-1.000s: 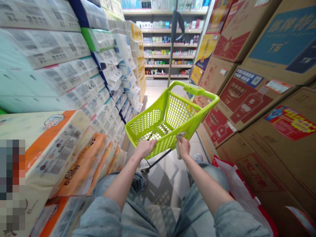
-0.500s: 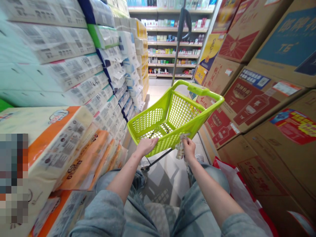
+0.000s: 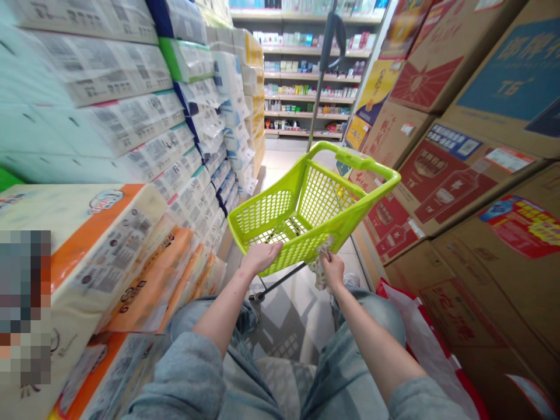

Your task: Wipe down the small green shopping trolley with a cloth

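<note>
One cart (image 3: 315, 231) stands ahead, left hand (image 3: 261, 256) gripping its side, right hand (image 3: 333, 269) clutching cloth (image 3: 319, 276).

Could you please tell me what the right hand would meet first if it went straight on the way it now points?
Most likely the near side of the cart, with the cloth in the right hand reaching it first; any gap between them is hard to judge here.

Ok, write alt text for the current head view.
A person's left hand holds the near edge of a green cart while the right hand holds a cloth at its side. Stacked packs line the left, boxes the right, with stocked shelves ahead.
</note>
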{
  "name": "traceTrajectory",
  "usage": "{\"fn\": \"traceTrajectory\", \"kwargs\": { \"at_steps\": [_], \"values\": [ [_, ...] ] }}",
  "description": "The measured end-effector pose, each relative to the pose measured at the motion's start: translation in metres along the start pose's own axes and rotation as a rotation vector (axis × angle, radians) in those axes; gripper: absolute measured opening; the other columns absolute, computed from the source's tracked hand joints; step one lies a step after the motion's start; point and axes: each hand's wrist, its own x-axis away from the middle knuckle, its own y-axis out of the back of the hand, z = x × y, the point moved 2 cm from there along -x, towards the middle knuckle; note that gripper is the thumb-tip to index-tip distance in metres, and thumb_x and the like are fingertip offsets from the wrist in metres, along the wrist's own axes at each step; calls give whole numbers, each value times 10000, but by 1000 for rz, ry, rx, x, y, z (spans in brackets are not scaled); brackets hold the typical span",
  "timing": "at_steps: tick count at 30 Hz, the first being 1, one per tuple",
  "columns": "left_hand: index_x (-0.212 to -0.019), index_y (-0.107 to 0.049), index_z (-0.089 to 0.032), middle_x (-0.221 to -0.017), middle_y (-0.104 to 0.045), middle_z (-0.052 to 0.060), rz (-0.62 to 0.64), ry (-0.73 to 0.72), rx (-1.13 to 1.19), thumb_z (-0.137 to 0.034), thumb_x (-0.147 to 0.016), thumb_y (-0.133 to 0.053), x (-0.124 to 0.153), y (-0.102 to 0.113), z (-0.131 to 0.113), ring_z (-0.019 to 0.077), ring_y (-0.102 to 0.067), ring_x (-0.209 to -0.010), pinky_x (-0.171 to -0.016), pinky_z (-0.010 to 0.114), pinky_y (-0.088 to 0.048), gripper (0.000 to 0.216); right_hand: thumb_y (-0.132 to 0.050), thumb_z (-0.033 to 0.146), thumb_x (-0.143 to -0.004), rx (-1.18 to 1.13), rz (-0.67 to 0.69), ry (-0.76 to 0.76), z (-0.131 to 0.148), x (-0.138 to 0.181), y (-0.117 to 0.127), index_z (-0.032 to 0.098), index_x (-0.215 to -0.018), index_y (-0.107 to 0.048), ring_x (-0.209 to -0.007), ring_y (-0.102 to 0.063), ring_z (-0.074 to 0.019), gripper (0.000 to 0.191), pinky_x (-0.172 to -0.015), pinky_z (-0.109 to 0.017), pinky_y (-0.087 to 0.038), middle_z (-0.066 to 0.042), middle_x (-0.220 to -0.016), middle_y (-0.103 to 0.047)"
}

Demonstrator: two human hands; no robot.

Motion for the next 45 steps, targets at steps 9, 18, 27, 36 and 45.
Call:
{"fn": "traceTrajectory", "kwargs": {
  "at_steps": [9,18,27,36,45],
  "values": [
    [-1039,-672,-224,-1045,-691,107,2,9,9,-593,-896,3,3,4,-3,274,-626,-998,-818,348,-457,783,-404,423,-835,111,49,99,34,1,-13,190,-953,-708,-694,-606,-204,400,-630,-269,-400,-79,-781,-707],
    [-1044,-684,-233,-1053,-692,89,-5,11,26,-594,-900,-29,3,5,-3,261,-627,-992,-822,329,-455,762,-447,376,-771,-73,206,124,21,-5,-7,163,-872,-719,-730,-613,-212,360,-675,-283,-445,-70,-813,-722],
    [-1046,-683,-240,-1042,-698,80,-20,14,24,-608,-892,-11,4,5,-4,248,-634,-988,-812,314,-456,781,-431,393,-797,-58,184,171,34,14,-27,191,-818,-703,-737,-614,-205,339,-683,-282,-446,-63,-795,-708],
    [-1018,-694,-226,-1040,-697,93,-22,1,27,-613,-886,5,4,6,-5,267,-629,-1001,-811,334,-459,809,-464,489,-757,-207,107,108,32,20,-15,188,-525,-460,-497,-356,-99,380,-498,-215,-279,51,-477,-385],
    [-1018,-693,-222,-1037,-698,92,-24,16,24,-619,-882,7,4,7,-4,253,-631,-995,-822,327,-459,816,-435,464,-781,-192,186,172,51,9,-16,177,-591,-527,-533,-394,-115,356,-523,-218,-304,27,-520,-452]
  ]
}}
